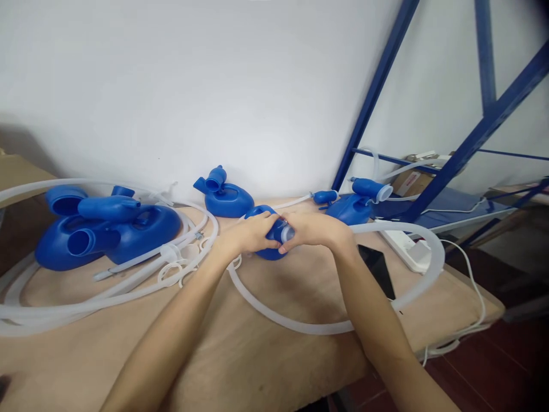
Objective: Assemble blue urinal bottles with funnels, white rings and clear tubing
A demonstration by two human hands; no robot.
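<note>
Between my hands is a blue plastic urinal bottle (271,253) at the table's middle, its mouth turned to the right and towards me. A translucent whitish cap (287,233) sits at the mouth. My left hand (256,229) wraps round the neck from the left. From the right, my right hand (302,229) grips the cap and mouth, its thumb and fingers around the rim. Part of the neck is hidden behind my fingers. A clear hose (295,326) curves across the table in front of the bottle and passes under my right forearm.
More blue bottles stand left (146,234), at the back (229,200) and right (349,209). Coiled hoses (128,297) and white rings (170,274) lie left. A dark phone (377,269) and white power strip (407,252) lie right, near a blue metal frame (377,86).
</note>
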